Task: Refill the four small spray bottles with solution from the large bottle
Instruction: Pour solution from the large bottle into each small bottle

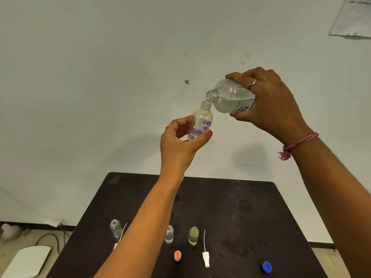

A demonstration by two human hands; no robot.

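High above the table, my left hand (181, 142) grips a small clear spray bottle with purple flowers (201, 121), uncapped and tilted slightly right. My right hand (271, 103) holds the large clear bottle (230, 98) tipped on its side, its open mouth touching the small bottle's neck. Liquid lies in the large bottle's lower half. On the dark table (241, 207) stand three more small bottles without tops: a clear one (115, 228) at left, a clear one (169, 234) in the middle and an olive-tinted one (193, 235) beside it.
A white spray head with its tube (205, 255), a pink cap (177, 255) and a blue cap (267, 266) lie near the table's front. Another spray tube (122, 231) pokes out behind my left forearm. A white board (28, 259) and cables lie on the floor at left.
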